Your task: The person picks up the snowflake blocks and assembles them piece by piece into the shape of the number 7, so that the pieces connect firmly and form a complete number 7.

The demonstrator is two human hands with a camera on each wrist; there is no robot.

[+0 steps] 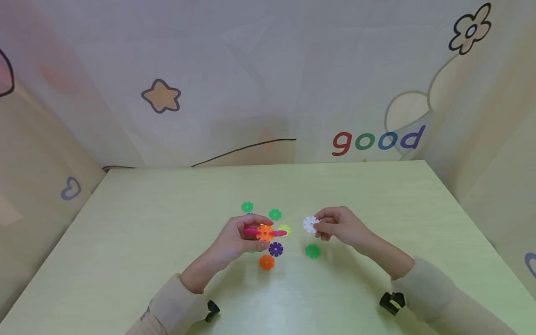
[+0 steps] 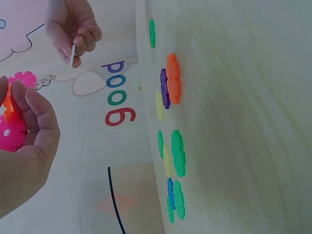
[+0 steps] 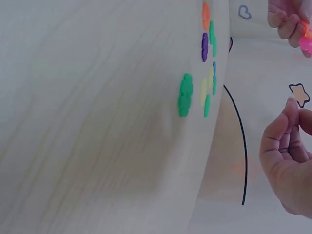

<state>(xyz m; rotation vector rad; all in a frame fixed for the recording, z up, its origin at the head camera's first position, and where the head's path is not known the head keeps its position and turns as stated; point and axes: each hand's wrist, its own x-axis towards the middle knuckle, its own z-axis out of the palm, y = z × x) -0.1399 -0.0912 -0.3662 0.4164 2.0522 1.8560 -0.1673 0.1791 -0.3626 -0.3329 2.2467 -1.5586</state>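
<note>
In the head view my left hand (image 1: 232, 242) grips a small joined piece made of notched plastic discs. An orange disc (image 1: 264, 232) faces up in its middle, with a pink disc (image 1: 279, 233) slotted on edge at its right and another on the left. My right hand (image 1: 347, 229) pinches a white notched disc (image 1: 310, 224) between thumb and fingers, a short way right of that piece. The left wrist view shows this white disc (image 2: 72, 54) edge-on, and one pink disc (image 2: 12, 134) partly covered by my left fingers. Both hands are raised over the table.
Several loose discs lie on the pale table (image 1: 167, 209) around and below my left hand: a purple disc (image 1: 276, 249), an orange disc (image 1: 266, 262), a yellow disc (image 1: 285, 229) and green ones. One green disc (image 1: 312, 251) lies nearer my right hand. A printed cloth (image 1: 268, 70) hangs behind.
</note>
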